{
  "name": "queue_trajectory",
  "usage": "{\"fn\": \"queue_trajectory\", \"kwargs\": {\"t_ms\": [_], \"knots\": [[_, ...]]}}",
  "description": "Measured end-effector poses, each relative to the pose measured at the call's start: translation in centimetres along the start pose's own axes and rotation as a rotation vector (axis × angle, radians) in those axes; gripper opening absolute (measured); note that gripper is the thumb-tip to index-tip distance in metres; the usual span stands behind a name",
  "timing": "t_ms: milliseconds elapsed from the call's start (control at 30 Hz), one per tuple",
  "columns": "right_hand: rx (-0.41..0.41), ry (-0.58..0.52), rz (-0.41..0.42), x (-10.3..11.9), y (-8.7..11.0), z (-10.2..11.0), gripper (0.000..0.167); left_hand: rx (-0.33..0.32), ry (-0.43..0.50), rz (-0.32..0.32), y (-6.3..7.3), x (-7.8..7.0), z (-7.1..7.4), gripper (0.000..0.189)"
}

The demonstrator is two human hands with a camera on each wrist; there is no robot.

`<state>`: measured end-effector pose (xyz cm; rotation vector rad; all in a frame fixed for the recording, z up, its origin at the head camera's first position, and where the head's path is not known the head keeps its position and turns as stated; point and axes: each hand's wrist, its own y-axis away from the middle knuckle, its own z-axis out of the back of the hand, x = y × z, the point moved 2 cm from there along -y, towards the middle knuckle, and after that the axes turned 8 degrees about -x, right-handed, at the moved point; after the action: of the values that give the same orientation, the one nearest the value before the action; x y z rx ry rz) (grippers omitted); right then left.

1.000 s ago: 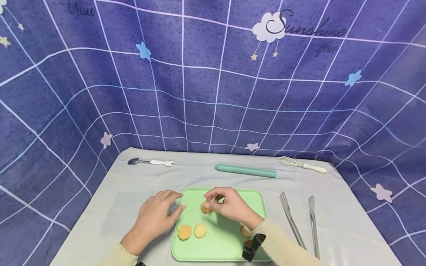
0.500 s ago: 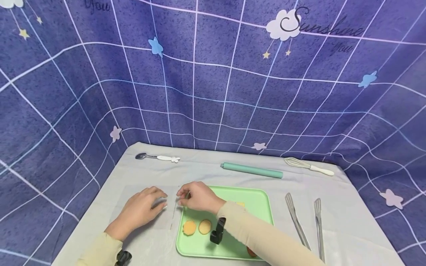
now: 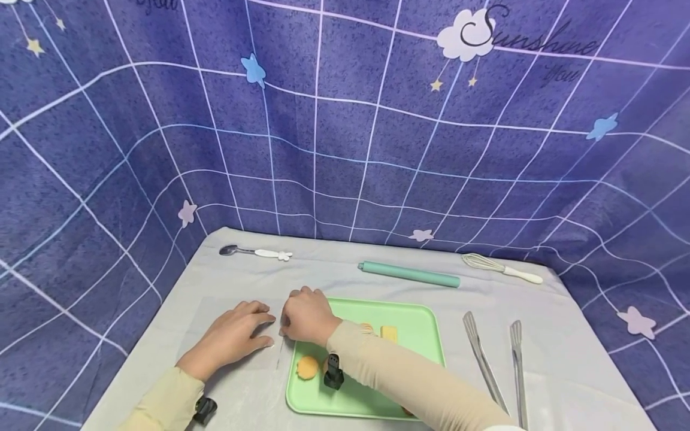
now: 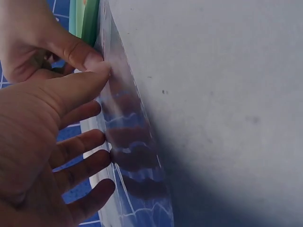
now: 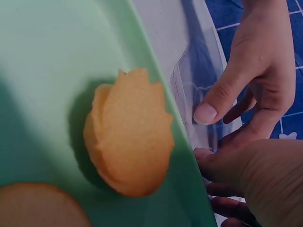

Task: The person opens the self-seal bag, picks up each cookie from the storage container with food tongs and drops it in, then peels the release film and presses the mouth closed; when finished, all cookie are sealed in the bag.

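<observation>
A clear plastic bag lies flat on the pale cloth, left of the green tray. My left hand rests over it, fingers extended and slightly spread; in the left wrist view its fingertips meet the film. At the bag's right edge, my right hand curls its fingers and pinches the film, thumb close to the left thumb. Below the right hand, a golden cookie with a jagged top sits in the tray. A round cookie is partly cut off. The right forearm hides part of the tray.
A yellow rectangular piece lies in the tray. Behind are a spoon, a green rolling pin and a whisk. Two metal tools with slotted ends lie right of the tray.
My right hand has moved left from over a cookie in the tray to the bag's edge. The left hand has shifted slightly left, away from the tray. The head view has shifted a little.
</observation>
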<state>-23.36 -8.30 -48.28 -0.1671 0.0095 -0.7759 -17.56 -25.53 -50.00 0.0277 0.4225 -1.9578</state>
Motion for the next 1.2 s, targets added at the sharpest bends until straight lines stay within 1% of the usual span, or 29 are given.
{"fn": "queue_trajectory", "kwargs": {"t_ms": [100, 200, 433, 700, 800, 933, 1033, 1133, 1200], "knots": [[0.011, 0.027, -0.018, -0.01, 0.16, 0.03, 0.017, 0.023, -0.017, -0.016, -0.13, -0.02, -0.09, 0.051], [0.008, 0.04, -0.018, 0.03, 0.31, 0.03, 0.017, 0.022, -0.025, -0.023, -0.19, 0.0, -0.13, 0.052], [0.005, 0.026, -0.016, 0.17, 0.44, -0.2, 0.013, -0.009, 0.0, -0.03, -0.25, 0.06, 0.01, 0.041], [0.011, 0.046, -0.025, 0.06, 0.5, -0.23, 0.013, -0.048, 0.019, -0.044, -0.27, 0.41, 0.04, 0.032], [0.011, 0.047, -0.028, 0.04, 0.5, -0.2, 0.013, -0.056, 0.028, -0.038, -0.27, 0.48, 0.2, 0.028], [0.006, 0.043, -0.029, 0.03, 0.55, -0.22, 0.012, -0.072, 0.032, -0.013, -0.29, 0.49, 0.53, 0.023], [0.001, 0.041, -0.028, 0.0, 0.59, -0.26, 0.013, -0.087, 0.031, 0.005, -0.28, 0.5, 0.77, 0.016], [-0.001, 0.041, -0.025, -0.04, 0.6, -0.32, 0.014, -0.1, 0.035, 0.006, -0.26, 0.51, 0.84, 0.012], [0.001, 0.038, -0.025, -0.06, 0.57, -0.37, 0.014, -0.113, 0.042, -0.006, -0.23, 0.51, 0.85, 0.012]]}}
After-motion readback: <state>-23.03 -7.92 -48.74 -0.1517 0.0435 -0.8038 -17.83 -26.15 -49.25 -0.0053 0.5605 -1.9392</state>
